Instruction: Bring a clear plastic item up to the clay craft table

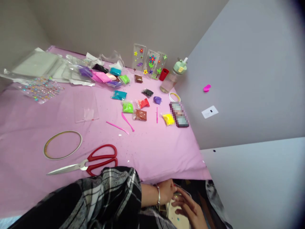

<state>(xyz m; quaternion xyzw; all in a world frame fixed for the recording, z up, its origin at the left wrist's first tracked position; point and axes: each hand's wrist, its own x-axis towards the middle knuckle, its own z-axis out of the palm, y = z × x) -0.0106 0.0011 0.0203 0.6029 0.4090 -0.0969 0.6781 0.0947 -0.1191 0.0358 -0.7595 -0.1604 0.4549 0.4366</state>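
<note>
Scissors (pixel 85 163) with red handles lie on the pink tablecloth (pixel 152 149). Right of the scissors and below the cloth's edge, the left hand (pixel 168 190) and right hand (pixel 190 210) meet around a clear packet (pixel 175 214), fingers loosely curled; the exact hold cannot be told.

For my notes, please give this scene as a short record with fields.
surface: pink cloth on a table
left hand: below the table edge, bracelet on the wrist, touching a clear item, grip unclear
right hand: beside it, fingers spread
nearest on table: red scissors, tape ring
middle: clay packets, pink tools
far edge: decorated clear cases, bottle
</note>
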